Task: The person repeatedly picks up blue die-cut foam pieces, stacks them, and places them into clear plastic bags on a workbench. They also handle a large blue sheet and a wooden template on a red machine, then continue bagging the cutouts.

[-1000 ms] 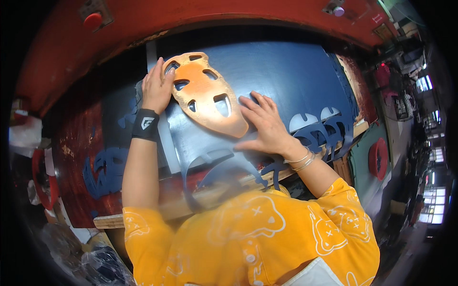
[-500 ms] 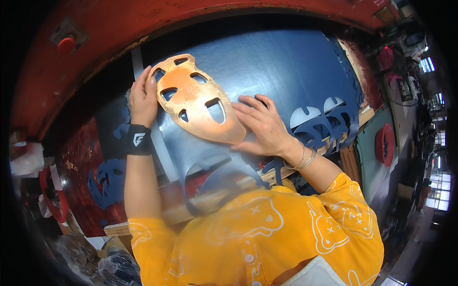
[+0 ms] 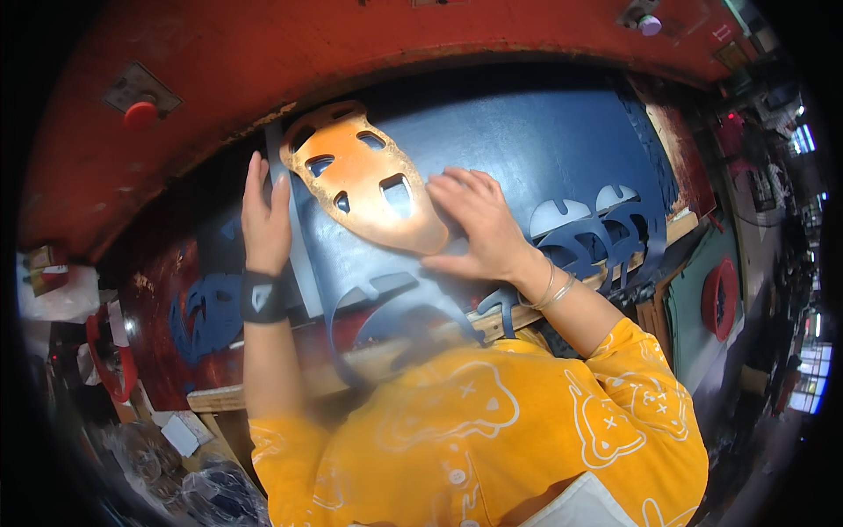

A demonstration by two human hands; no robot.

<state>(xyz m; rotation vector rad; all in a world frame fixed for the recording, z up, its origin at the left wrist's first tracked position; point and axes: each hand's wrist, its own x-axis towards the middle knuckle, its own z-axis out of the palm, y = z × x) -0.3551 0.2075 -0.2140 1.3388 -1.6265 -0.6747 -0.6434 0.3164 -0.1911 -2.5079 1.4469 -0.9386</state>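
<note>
An orange-gold cutting die [image 3: 351,158], shaped like a shoe part with several cut-out windows, lies flat on a glossy blue sheet [image 3: 527,123]. My left hand [image 3: 266,224] wears a black wristband and is upright beside the die's left edge, apart from it, fingers stretched and holding nothing. On the other side, my right hand [image 3: 483,228] is open, with its fingertips at the die's right edge and the thumb by its lower end. Whether those fingertips press on it, I cannot tell.
The red machine body [image 3: 351,44] curves across the far side, with a red push button [image 3: 140,116] on the left. Cut-out remnants of blue sheet [image 3: 597,233] hang at the near right edge over a wooden strip [image 3: 211,400]. A red ring-shaped object [image 3: 720,299] is farther right.
My left hand has let go of the die's left edge and come away from it. My right hand stays by the right edge. The whole view has shifted slightly, showing more of the red machine.
</note>
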